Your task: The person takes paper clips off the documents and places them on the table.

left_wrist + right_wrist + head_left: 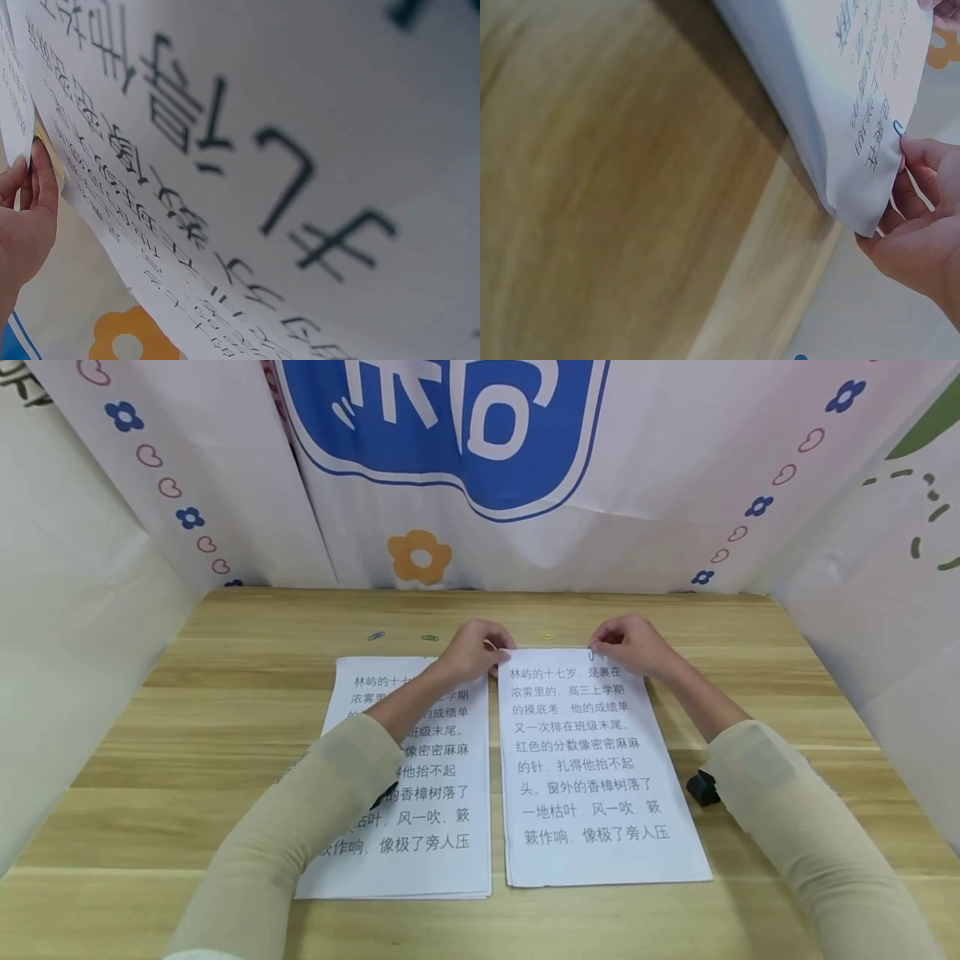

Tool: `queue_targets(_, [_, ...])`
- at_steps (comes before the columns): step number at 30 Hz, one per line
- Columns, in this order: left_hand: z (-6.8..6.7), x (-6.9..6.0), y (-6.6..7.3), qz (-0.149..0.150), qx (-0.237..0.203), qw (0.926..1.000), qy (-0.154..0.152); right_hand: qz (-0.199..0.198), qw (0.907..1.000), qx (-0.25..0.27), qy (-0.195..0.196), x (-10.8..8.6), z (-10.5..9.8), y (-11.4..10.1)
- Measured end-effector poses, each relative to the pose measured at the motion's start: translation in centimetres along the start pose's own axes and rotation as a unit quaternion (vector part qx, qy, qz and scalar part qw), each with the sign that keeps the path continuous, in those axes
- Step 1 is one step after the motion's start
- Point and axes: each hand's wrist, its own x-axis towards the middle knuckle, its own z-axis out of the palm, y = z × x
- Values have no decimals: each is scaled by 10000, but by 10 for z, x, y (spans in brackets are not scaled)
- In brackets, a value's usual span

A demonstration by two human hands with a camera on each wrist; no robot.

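Two stacks of printed paper lie side by side on the wooden table, the left stack (442, 868) and the right stack (592, 860). My left hand (476, 649) pinches the right stack's top left corner; the left wrist view shows this hand (30, 217) at the paper's edge. At the top edge, towards the right corner, my right hand (633, 646) pinches the outer end of a dark paper clip (591, 655). The clip's loop (898, 128) shows on the front of the sheet in the right wrist view, with the fingertips touching it.
Behind the stacks lie a blue paper clip (377, 635), a green paper clip (430, 637) and a yellow paper clip (547, 637). A printed white cloth (360, 556) hangs along the table's back edge. My left forearm crosses over the left stack.
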Motion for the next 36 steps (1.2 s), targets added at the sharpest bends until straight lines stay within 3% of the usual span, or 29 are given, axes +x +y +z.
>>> queue_targets(9, [0,0,1,33,9,10000,-19,93,9998,35,144,0,1,0])
queue_targets(23, [0,-1,-1,-16,-9,10000,19,-342,9988,-314,142,1,4,-7])
queue_targets(36, [2,0,-2,32,58,10000,18,-251,9988,-366,185,-2,5,-10])
